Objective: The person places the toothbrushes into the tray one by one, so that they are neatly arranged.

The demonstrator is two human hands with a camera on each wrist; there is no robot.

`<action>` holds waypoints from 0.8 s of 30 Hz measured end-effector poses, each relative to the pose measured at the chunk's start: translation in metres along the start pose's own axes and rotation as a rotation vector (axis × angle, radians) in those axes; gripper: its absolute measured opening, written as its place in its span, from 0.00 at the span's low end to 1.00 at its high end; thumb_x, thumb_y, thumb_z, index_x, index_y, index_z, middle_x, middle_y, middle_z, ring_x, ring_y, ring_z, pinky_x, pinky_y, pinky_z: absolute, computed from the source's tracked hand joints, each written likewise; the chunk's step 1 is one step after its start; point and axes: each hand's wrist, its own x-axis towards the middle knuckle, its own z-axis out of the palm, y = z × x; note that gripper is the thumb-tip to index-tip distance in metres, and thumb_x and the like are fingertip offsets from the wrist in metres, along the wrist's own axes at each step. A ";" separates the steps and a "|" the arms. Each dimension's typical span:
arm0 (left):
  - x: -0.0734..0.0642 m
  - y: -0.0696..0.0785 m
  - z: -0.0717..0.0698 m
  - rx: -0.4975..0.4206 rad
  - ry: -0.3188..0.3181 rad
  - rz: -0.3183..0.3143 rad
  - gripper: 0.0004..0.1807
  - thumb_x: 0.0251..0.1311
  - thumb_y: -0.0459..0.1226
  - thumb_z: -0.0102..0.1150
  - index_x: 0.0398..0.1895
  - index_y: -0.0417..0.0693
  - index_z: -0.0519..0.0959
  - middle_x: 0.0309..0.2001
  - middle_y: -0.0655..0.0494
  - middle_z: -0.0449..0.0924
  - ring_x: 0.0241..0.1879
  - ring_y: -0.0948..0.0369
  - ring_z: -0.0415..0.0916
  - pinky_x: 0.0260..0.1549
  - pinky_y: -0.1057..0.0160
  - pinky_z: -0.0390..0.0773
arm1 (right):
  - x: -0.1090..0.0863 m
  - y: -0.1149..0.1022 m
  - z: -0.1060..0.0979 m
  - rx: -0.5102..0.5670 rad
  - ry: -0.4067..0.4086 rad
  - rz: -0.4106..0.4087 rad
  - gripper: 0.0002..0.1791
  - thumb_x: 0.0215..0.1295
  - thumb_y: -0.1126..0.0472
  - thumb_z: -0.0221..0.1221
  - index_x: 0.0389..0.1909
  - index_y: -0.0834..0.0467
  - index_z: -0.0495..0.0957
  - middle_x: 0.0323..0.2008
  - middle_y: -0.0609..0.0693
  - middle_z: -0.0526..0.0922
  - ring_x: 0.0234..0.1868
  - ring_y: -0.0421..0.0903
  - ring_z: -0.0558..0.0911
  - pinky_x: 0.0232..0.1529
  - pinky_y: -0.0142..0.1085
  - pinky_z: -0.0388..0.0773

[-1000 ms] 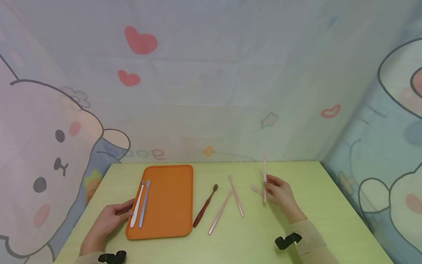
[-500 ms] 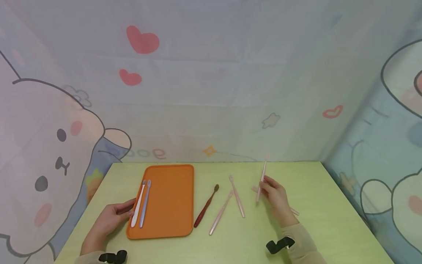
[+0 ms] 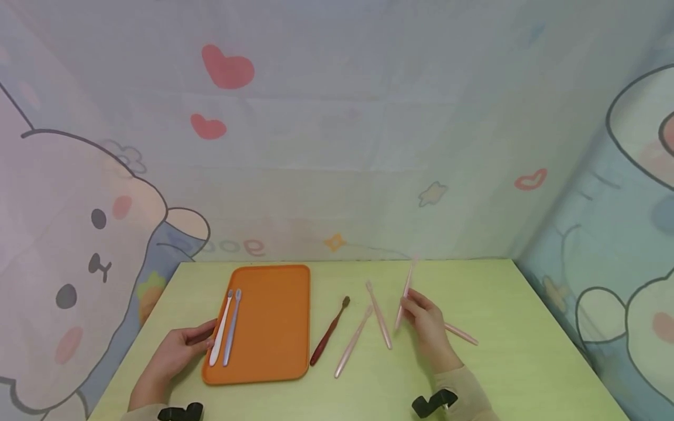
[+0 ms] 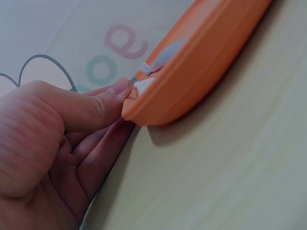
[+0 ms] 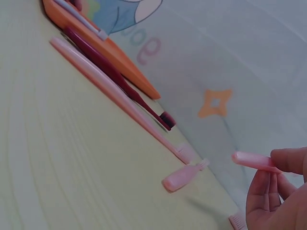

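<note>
My left hand (image 3: 174, 354) pinches the left rim of an orange tray (image 3: 271, 327), thumb on top in the left wrist view. Inside the tray, near that rim, lie a white toothbrush (image 3: 220, 330) and a lavender toothbrush (image 3: 231, 330), side by side. Thumb and fingers of my right hand (image 3: 427, 327) grip a pink toothbrush (image 3: 404, 297) above the table, bristle end pointing away. Beneath that hand lies another pink toothbrush (image 3: 461, 334), its middle hidden. In the right wrist view, the held toothbrush's handle end (image 5: 249, 160) sticks out past the thumb.
Between tray and right hand, a dark red toothbrush (image 3: 329, 332) and two pink ones, a nearer one (image 3: 351, 345) and a farther one (image 3: 380, 318), lie on the pale green table (image 3: 526, 362). A printed cloth (image 3: 337, 146) hangs behind the table's far edge.
My right hand has moved left with the pink toothbrush, which now tilts. The handle of the pink toothbrush beneath it has come into sight at the right. My left hand stays at the tray.
</note>
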 end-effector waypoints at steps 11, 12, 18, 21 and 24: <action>0.000 -0.001 0.001 -0.020 0.004 0.000 0.29 0.72 0.38 0.69 0.73 0.36 0.76 0.68 0.41 0.79 0.63 0.57 0.78 0.53 0.77 0.74 | -0.008 0.006 0.020 -0.045 -0.064 -0.040 0.28 0.78 0.68 0.60 0.73 0.75 0.69 0.64 0.66 0.77 0.53 0.42 0.84 0.56 0.29 0.81; 0.000 -0.002 0.001 -0.023 0.005 0.000 0.29 0.72 0.37 0.69 0.72 0.36 0.76 0.68 0.41 0.79 0.62 0.58 0.79 0.53 0.77 0.73 | -0.009 0.006 0.023 -0.049 -0.072 -0.042 0.28 0.78 0.68 0.60 0.73 0.75 0.69 0.65 0.68 0.76 0.55 0.44 0.84 0.56 0.29 0.82; 0.002 -0.004 0.001 -0.030 0.004 0.006 0.29 0.72 0.36 0.69 0.72 0.35 0.76 0.68 0.40 0.78 0.62 0.59 0.79 0.52 0.78 0.73 | -0.015 0.006 0.044 -0.030 -0.127 -0.061 0.27 0.76 0.69 0.61 0.70 0.77 0.70 0.62 0.69 0.78 0.56 0.51 0.85 0.55 0.31 0.83; 0.002 -0.005 0.001 -0.042 0.001 0.002 0.29 0.72 0.36 0.69 0.72 0.35 0.76 0.69 0.40 0.78 0.62 0.60 0.79 0.52 0.78 0.74 | -0.016 0.008 0.056 0.015 -0.158 -0.060 0.26 0.76 0.72 0.61 0.69 0.79 0.70 0.58 0.67 0.79 0.52 0.49 0.86 0.55 0.32 0.83; 0.002 -0.005 0.001 -0.044 -0.004 0.004 0.29 0.73 0.36 0.69 0.73 0.35 0.75 0.69 0.40 0.78 0.61 0.62 0.79 0.52 0.78 0.74 | -0.017 0.010 0.066 0.021 -0.175 -0.059 0.25 0.75 0.73 0.61 0.68 0.79 0.70 0.58 0.68 0.80 0.48 0.44 0.86 0.54 0.32 0.84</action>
